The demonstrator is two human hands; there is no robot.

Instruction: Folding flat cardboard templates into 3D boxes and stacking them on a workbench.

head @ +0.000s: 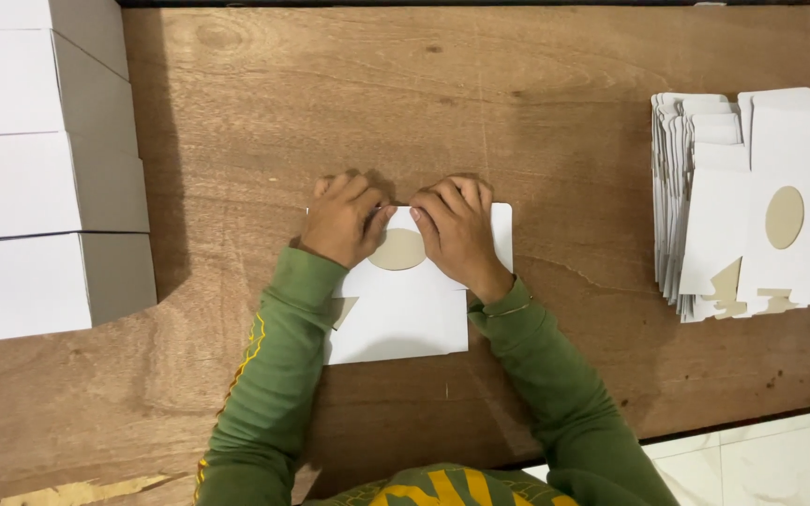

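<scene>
A flat white cardboard box blank point(405, 309) with a round cut-out window point(397, 251) lies on the wooden table point(517, 112) in front of me. My left hand point(342, 219) presses down on its upper left part, fingers curled. On the upper right part rests my right hand point(457, 230), also pressing with bent fingers. Both thumbs meet near the top edge above the window. My green sleeves cover the blank's lower corners.
A stack of the same flat white blanks point(742, 206) with oval windows lies at the right. Several assembled white boxes point(44, 178) are piled at the left edge. White floor tiles point(780, 459) show past the table's lower right edge.
</scene>
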